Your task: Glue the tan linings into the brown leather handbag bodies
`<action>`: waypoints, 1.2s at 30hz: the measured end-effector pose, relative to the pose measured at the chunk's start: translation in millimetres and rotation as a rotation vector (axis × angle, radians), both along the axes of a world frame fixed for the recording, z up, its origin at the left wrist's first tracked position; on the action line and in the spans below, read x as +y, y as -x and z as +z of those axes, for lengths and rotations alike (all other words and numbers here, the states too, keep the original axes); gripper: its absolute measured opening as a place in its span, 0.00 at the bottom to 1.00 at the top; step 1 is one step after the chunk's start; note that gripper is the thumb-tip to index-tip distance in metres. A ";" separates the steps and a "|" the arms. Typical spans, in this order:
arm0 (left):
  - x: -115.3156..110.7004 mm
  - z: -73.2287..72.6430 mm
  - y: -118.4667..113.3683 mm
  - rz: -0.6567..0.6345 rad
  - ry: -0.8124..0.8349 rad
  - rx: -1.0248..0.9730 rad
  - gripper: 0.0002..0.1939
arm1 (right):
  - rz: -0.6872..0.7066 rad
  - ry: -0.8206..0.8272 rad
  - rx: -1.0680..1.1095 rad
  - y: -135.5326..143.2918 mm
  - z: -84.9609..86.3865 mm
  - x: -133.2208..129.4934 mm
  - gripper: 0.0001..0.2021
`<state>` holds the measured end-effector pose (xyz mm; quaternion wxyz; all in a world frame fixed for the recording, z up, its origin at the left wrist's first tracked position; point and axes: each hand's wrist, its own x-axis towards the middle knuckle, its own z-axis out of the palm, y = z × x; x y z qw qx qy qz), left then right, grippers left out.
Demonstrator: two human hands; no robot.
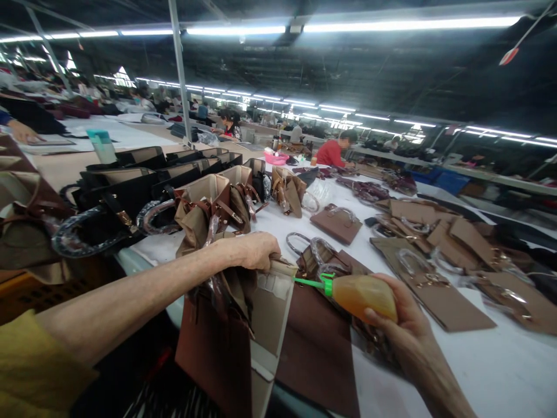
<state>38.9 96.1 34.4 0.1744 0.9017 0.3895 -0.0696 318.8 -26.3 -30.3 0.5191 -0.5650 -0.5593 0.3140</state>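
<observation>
A: What does the left hand (261,251) have?
B: The bag (213,351). Its fingers are bent over the top edge, bunched close together
A: And the right hand (402,310)?
B: Wrapped round a bottle (363,295), rounded and see-through, with something amber inside. It lies nearly level, its thin green spout (311,283) pointing left at the bag's pale edge
A: Does the tip touch?
B: I can't tell. It is either on the edge or just beside it
A: Where is the bag, then?
B: Below the left hand, at the near side of the white table (483,371). The outside is smooth reddish brown, the lining (274,305) beige and flat, with a pale strip down its edge
A: What's that right behind it?
B: A smooth, dark brown piece (319,348), flat and straight-edged
A: And past the left forearm?
B: Boxy black bags (115,188) in rows, open at the top, with arched handles in crinkled clear film
A: On the right?
B: Flat tan bags (439,296), some overlapping in a heap, with shiny metal fittings and film on the looped handles
A: Anything farther off?
B: A round pink basin (276,157), and near it a person in red (333,152) bending over the work surface
</observation>
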 end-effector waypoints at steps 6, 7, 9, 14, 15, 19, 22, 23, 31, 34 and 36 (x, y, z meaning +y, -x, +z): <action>-0.5 -0.8 -1.8 0.003 -0.046 0.009 0.04 | 0.037 0.030 0.031 -1.7 -3.9 4.9 0.27; -0.2 -1.5 -1.8 0.002 -0.052 0.010 0.05 | 0.041 0.035 0.032 -1.7 -4.0 5.2 0.26; 0.7 -3.2 -1.5 0.003 -0.061 0.010 0.05 | 0.053 0.047 0.038 -1.7 -4.3 5.0 0.26; 2.4 -6.3 -0.6 0.007 -0.072 0.011 0.05 | 0.075 0.076 0.041 -3.0 -8.5 0.7 0.26; 2.2 -6.2 -0.7 0.008 -0.074 0.012 0.04 | 0.069 0.078 0.038 -3.4 -9.3 0.0 0.26; 0.0 -3.4 -1.5 0.017 -0.074 0.020 0.04 | 0.036 0.062 0.053 -3.4 -9.9 1.1 0.26; -1.2 -1.8 -1.4 0.022 -0.074 0.023 0.04 | 0.021 0.051 0.057 -1.3 -8.6 5.4 0.27; -1.2 -1.7 -1.0 0.022 -0.074 0.023 0.03 | 0.015 0.051 0.049 -0.8 -8.4 6.6 0.26; 1.5 -6.6 1.9 0.007 -0.063 -0.006 0.04 | 0.045 0.092 0.086 -2.8 -15.4 0.4 0.25; 2.2 -8.3 2.0 0.013 -0.058 -0.002 0.05 | 0.079 0.101 0.073 -1.1 -16.5 -4.2 0.24; 2.3 -8.6 2.3 0.017 -0.049 -0.002 0.05 | 0.098 0.098 0.047 1.0 -15.5 -7.1 0.23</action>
